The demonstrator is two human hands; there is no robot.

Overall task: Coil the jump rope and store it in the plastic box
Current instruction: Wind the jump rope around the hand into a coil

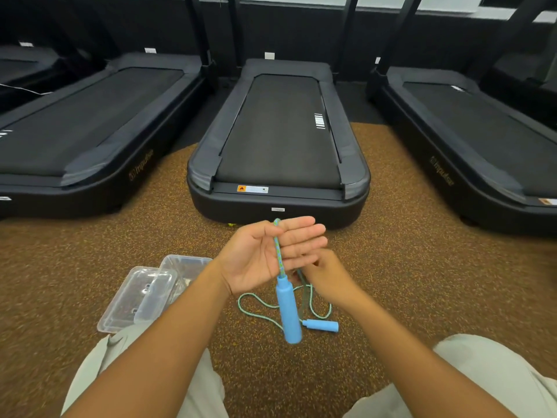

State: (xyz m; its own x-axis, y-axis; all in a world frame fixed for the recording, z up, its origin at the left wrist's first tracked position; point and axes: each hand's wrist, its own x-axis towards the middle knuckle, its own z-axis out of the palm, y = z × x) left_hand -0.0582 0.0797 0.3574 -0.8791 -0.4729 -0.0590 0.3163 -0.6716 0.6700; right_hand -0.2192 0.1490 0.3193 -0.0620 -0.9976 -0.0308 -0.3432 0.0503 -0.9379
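Note:
The jump rope has a green-blue cord (278, 251) and two light blue handles. My left hand (253, 260) is held palm up with the fingers stretched out. The cord runs across its palm and over the top edge by the forefinger. One handle (290, 312) hangs straight down from that hand. My right hand (328, 276) sits just behind the left fingers, pinched on the cord. The other handle (321, 325) lies on the floor with loose loops of cord (256, 300). The clear plastic box (184, 265) stands open on the floor to the left.
A clear lid or tray (135, 300) overlaps the box by my left knee. I sit on brown speckled carpet (407, 267). A black treadmill (277, 131) ends right in front of my hands, with one more treadmill on each side.

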